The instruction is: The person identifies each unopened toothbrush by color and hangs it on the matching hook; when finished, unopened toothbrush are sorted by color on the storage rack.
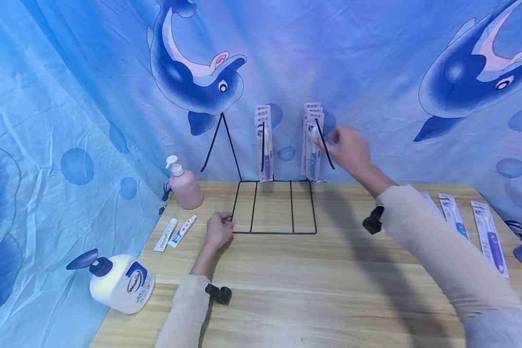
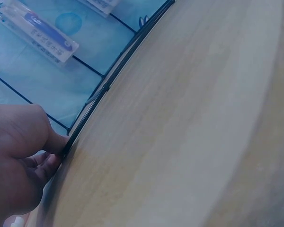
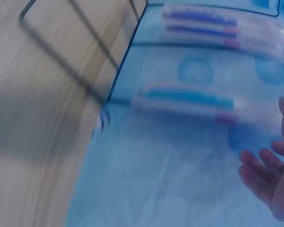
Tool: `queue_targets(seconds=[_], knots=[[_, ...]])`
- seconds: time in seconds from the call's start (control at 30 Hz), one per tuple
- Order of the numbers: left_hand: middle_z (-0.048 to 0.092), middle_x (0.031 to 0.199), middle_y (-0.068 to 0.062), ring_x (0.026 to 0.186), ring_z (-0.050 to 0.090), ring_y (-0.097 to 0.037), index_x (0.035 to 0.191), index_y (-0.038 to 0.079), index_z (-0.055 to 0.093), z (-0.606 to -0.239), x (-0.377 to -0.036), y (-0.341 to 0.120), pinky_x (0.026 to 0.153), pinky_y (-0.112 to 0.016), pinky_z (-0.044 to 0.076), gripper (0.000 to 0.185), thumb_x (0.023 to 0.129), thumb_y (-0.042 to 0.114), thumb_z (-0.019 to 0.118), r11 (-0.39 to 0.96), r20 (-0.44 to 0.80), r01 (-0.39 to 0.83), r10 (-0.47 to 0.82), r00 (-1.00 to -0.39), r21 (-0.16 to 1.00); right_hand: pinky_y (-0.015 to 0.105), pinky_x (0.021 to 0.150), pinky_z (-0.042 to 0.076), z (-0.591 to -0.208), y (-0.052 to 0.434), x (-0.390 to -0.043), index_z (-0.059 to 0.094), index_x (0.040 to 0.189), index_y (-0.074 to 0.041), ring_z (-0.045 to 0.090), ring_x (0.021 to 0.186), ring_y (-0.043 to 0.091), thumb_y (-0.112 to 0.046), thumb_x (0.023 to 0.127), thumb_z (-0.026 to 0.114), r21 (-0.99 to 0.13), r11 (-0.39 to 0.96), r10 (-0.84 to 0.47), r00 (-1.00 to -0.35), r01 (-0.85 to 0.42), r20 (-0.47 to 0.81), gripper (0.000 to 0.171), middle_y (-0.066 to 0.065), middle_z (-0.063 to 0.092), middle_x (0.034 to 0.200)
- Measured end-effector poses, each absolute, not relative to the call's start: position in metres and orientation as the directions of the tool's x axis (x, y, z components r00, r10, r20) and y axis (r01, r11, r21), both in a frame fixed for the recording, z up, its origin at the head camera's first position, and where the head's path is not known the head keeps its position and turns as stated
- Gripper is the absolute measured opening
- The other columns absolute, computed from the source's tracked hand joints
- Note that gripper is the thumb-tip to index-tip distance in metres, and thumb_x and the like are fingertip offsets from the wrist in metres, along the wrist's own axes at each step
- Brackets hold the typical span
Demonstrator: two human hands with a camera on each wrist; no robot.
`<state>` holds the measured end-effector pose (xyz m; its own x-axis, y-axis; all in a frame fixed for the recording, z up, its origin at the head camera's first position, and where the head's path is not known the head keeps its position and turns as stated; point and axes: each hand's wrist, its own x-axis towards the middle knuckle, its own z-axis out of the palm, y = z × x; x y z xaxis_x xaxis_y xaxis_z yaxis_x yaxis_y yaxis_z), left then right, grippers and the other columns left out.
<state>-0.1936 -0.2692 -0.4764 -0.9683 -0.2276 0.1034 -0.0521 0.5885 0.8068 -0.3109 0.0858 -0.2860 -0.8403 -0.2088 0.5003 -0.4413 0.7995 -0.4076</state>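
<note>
A black wire display rack (image 1: 282,233) stands at the back of the table. My left hand (image 1: 219,229) pinches the left side of its base, thumb and fingers on the wire (image 2: 92,101) in the left wrist view. Packaged purple toothbrushes (image 1: 268,166) hang on the middle hook. On the right-hand hook hang toothbrush packs with a blue one (image 1: 313,162) in front. Beside these packs is my right hand (image 1: 350,147). In the right wrist view its fingers (image 3: 258,184) are loosely bent and hold nothing, near the blurred teal-handled pack (image 3: 189,98).
A pink pump bottle (image 1: 185,189), two toothpaste tubes (image 1: 166,235) and a white pump bottle (image 1: 122,285) stand or lie at left. More toothbrush packs (image 1: 489,237) lie at the right, partly behind my right sleeve. A blue dolphin curtain (image 1: 352,58) hangs behind the rack.
</note>
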Motion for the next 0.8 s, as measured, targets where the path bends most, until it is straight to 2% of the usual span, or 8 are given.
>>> queue_targets(seconds=[0.17,0.27,0.37,0.47,0.6,0.67,0.8], knots=[[0.06,0.101,-0.017,0.09,0.06,-0.029,0.123,-0.01,0.062,-0.475,-0.194,-0.269,0.083,-0.038,0.056,0.039,0.084,-0.009,0.063,0.587,0.092,-0.059,-0.224,-0.97,0.807,0.047,0.061,0.05,-0.285,0.141,-0.306,0.06,0.1,0.004,0.059,0.076,0.036,-0.053,0.092,0.063,-0.364,0.853,-0.207,-0.881,-0.375,0.425,0.058,0.025,0.063,0.092],[0.06,0.101,-0.018,0.09,0.06,-0.029,0.123,-0.01,0.063,-0.473,-0.192,-0.268,0.083,-0.038,0.056,0.04,0.083,-0.01,0.063,0.589,0.085,-0.068,-0.229,-0.97,0.806,0.052,0.061,0.051,-0.294,0.179,-0.306,0.06,0.104,0.008,0.062,0.078,0.041,-0.053,0.093,0.063,-0.346,0.88,-0.168,-0.894,-0.326,0.414,0.062,0.031,0.064,0.095],[0.06,0.101,-0.018,0.091,0.061,-0.029,0.122,-0.01,0.063,-0.473,-0.192,-0.268,0.084,-0.039,0.056,0.039,0.084,-0.009,0.063,0.597,0.084,-0.073,-0.231,-0.969,0.799,0.055,0.061,0.05,-0.306,0.218,-0.307,0.057,0.11,0.011,0.062,0.081,0.045,-0.052,0.094,0.06,-0.358,0.901,-0.115,-0.931,-0.244,0.346,0.066,0.035,0.062,0.1],[0.061,0.101,-0.019,0.091,0.061,-0.03,0.122,-0.01,0.063,-0.475,-0.193,-0.266,0.084,-0.04,0.056,0.038,0.084,-0.009,0.063,0.592,0.085,-0.073,-0.235,-0.968,0.803,0.053,0.06,0.05,-0.323,0.259,-0.305,0.053,0.113,0.016,0.06,0.08,0.046,-0.051,0.096,0.057,-0.365,0.92,-0.054,-0.97,-0.141,0.238,0.07,0.039,0.058,0.102],[0.062,0.101,-0.018,0.091,0.06,-0.029,0.121,-0.01,0.063,-0.478,-0.194,-0.267,0.084,-0.039,0.055,0.037,0.084,-0.009,0.062,0.576,0.074,-0.082,-0.242,-0.967,0.813,0.044,0.049,0.045,-0.351,0.308,-0.299,0.053,0.096,0.016,0.053,0.064,0.037,-0.047,0.096,0.058,-0.368,0.93,0.01,-0.998,-0.011,0.057,0.062,0.03,0.055,0.081],[0.061,0.102,-0.017,0.092,0.06,-0.028,0.122,-0.01,0.063,-0.479,-0.194,-0.268,0.084,-0.038,0.055,0.037,0.085,-0.009,0.061,0.567,0.059,-0.092,-0.244,-0.968,0.819,0.042,0.047,0.043,-0.365,0.326,-0.295,0.053,0.094,0.018,0.051,0.061,0.033,-0.045,0.095,0.06,-0.354,0.935,0.033,-0.999,0.036,-0.015,0.063,0.029,0.054,0.077],[0.06,0.102,-0.017,0.092,0.06,-0.029,0.122,-0.009,0.063,-0.479,-0.195,-0.268,0.083,-0.038,0.055,0.037,0.085,-0.008,0.062,0.568,0.062,-0.093,-0.247,-0.967,0.818,0.042,0.052,0.045,-0.386,0.347,-0.291,0.054,0.103,0.023,0.055,0.065,0.035,-0.043,0.094,0.061,-0.302,0.95,0.055,-0.996,0.076,-0.077,0.068,0.034,0.058,0.085]])
